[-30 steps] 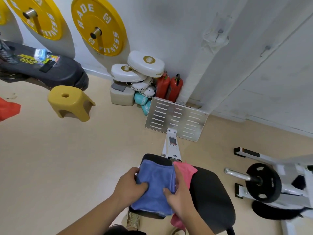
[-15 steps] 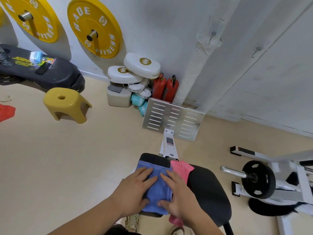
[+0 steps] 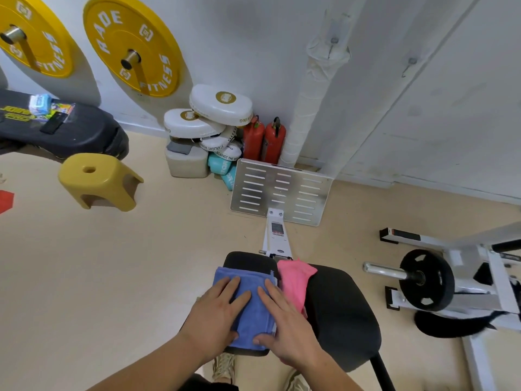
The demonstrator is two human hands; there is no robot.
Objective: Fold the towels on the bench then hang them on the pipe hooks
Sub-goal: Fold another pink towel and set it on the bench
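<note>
Looks about midway through the folding stage, with none of the hanging begun. Blue towel (image 3: 255, 314) already doubled into a narrow, thick rectangle, lying on the near left part of the black bench (image 3: 338, 311) and being pressed flat, probably to set the last crease. Pink towel (image 3: 293, 283) just beside it on the right, touching or nearly so, in a loose rumpled strip along the pad and running back under the right wrist; seems not yet folded properly. No towel on the hook (image 3: 334, 42) high on the white wrapped pipe (image 3: 307, 122) in the corner, well apart from the bench, nor on the second hook (image 3: 411, 62) further right on the wall. Left to do, judging from this: finish the blue one, fold the pink one, carry both across and hang them. Left hand (image 3: 217, 311) laid palm down on the left half of the blue towel, fingers straight and close together, pointing away from the body. Right hand (image 3: 287, 325) likewise flat on the right half, fingers a little spread, thumb lying along the near edge of the cloth. No grasp on either side: both released, pressing only, nothing pinched or curled round. Forearms coming in from the bottom of the view and converging on the towel
</note>
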